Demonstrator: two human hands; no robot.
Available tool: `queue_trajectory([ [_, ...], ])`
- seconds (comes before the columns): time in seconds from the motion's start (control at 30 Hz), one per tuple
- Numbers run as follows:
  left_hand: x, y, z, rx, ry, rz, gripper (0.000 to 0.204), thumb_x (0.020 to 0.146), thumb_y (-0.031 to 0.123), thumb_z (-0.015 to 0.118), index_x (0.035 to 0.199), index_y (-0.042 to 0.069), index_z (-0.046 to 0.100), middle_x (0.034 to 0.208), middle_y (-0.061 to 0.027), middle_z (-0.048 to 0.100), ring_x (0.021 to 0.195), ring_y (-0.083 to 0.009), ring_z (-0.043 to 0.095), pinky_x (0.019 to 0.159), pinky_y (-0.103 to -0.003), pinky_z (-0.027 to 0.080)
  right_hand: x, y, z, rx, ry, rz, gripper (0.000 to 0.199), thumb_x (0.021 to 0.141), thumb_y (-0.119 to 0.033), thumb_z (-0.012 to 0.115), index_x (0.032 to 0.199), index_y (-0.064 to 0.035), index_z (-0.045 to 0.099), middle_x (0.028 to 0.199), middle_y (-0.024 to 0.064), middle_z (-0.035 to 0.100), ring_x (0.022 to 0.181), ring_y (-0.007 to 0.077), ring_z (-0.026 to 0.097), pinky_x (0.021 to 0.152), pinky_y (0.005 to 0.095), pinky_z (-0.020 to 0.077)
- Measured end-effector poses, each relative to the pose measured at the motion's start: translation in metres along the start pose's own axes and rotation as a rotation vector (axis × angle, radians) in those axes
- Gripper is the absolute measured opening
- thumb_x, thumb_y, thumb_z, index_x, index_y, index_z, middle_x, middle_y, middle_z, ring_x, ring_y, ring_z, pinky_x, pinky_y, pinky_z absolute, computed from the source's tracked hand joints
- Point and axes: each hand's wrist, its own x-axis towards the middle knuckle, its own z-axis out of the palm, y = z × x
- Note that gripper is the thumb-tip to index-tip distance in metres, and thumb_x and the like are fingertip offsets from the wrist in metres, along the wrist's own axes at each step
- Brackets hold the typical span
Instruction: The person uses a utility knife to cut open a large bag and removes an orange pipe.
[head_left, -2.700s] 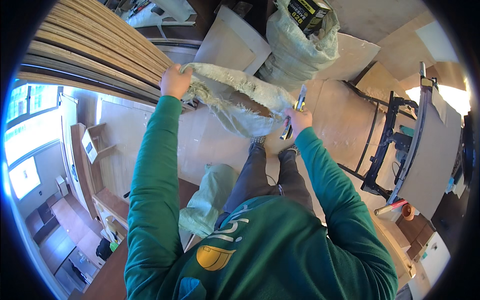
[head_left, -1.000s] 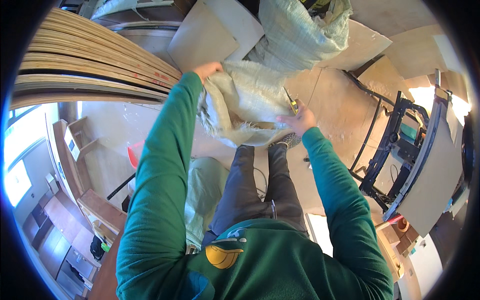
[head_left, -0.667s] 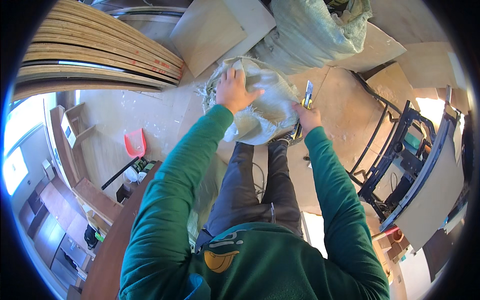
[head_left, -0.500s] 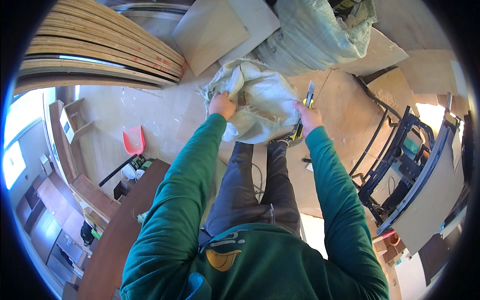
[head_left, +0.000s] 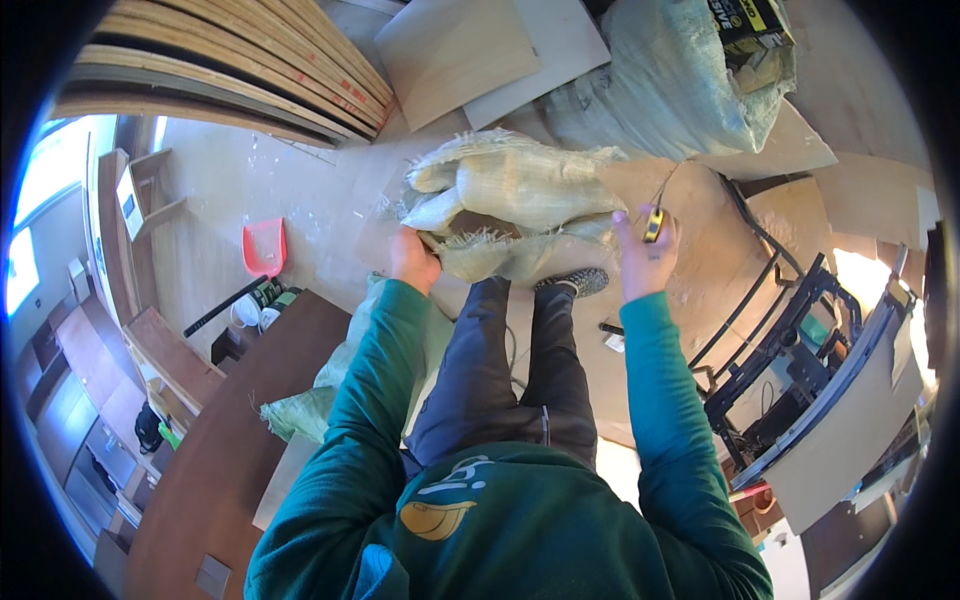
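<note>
A whitish woven sack (head_left: 530,190) with frayed edges hangs in front of my legs, its mouth gaping toward me and its inside dark. My left hand (head_left: 413,260) grips the near left edge of that mouth. At the sack's right end, my right hand (head_left: 650,258) is closed around a yellow and black utility knife (head_left: 654,224), whose thin blade points up and away from me. The right thumb lies close to the sack's edge; whether it pinches the cloth I cannot tell.
Stacked boards (head_left: 250,60) stand at the far left, and flat panels (head_left: 455,60) lean ahead. A filled woven sack (head_left: 690,80) stands far right. Around me are a red dustpan (head_left: 264,247), a brown tabletop (head_left: 240,430) with greenish sacking (head_left: 310,410), and a black metal frame (head_left: 790,350).
The sack's mouth has spread wider. My left hand has moved down and left along it; my right hand has shifted right with the knife, and my view has turned slightly.
</note>
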Motion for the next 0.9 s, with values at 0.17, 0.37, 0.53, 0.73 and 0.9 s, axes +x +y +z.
queue_trajectory([
  [0.17, -0.021, -0.007, 0.021, 0.093, 0.042, -0.051, 0.040, 0.101, 0.034, 0.050, 0.125, 0.004, 0.060, 0.124, -0.0099, 0.065, 0.113, -0.0255, 0.062, 0.099, -0.040, 0.048, -0.051, -0.054, 0.033, 0.029, -0.473, -0.304, 0.044, 0.077, -0.028, 0.083, 0.110, -0.0031, 0.069, 0.098, 0.0173, 0.067, 0.093, 0.0339, 0.065, 0.086, 0.0402, 0.0530],
  [0.37, -0.036, 0.020, 0.012, 0.456, 0.150, 0.001, 0.055, 0.101, 0.040, 0.050, 0.138, -0.001, 0.050, 0.127, -0.0127, 0.063, 0.116, -0.0286, 0.059, 0.099, -0.038, 0.047, -0.014, -0.012, 0.124, -0.420, -0.289, -0.243, 0.047, 0.077, -0.027, 0.080, 0.116, -0.0035, 0.066, 0.124, 0.0220, 0.057, 0.118, 0.0408, 0.053, 0.100, 0.0450, 0.0465],
  [0.53, -0.036, 0.033, -0.011, 0.321, 0.030, 0.059, 0.062, 0.102, 0.046, 0.049, 0.142, 0.000, 0.047, 0.130, -0.0128, 0.061, 0.114, -0.0276, 0.059, 0.099, -0.038, 0.046, 0.022, 0.031, 0.119, -0.375, -0.382, -0.130, 0.060, 0.075, -0.030, 0.081, 0.123, -0.0022, 0.059, 0.123, 0.0256, 0.052, 0.111, 0.0428, 0.054, 0.094, 0.0464, 0.0474],
  [0.73, -0.045, 0.033, 0.003, 0.127, 0.057, 0.013, 0.063, 0.102, 0.049, 0.049, 0.143, 0.002, 0.046, 0.133, -0.0097, 0.058, 0.116, -0.0237, 0.057, 0.101, -0.037, 0.045, -0.074, -0.017, 0.091, -0.089, -0.037, 0.192, 0.069, 0.070, -0.033, 0.090, 0.119, 0.0030, 0.055, 0.117, 0.0234, 0.051, 0.107, 0.0333, 0.054, 0.092, 0.0425, 0.0459],
  [0.9, -0.052, 0.025, 0.008, 0.284, 0.052, 0.036, 0.065, 0.102, 0.051, 0.051, 0.146, 0.004, 0.043, 0.139, -0.0105, 0.054, 0.126, -0.0265, 0.053, 0.105, -0.042, 0.044, -0.103, 0.050, 0.117, 0.392, -0.199, 0.816, 0.073, 0.069, -0.037, 0.093, 0.118, 0.0001, 0.053, 0.094, 0.0074, 0.055, 0.074, 0.0218, 0.054, 0.068, 0.0370, 0.0498],
])
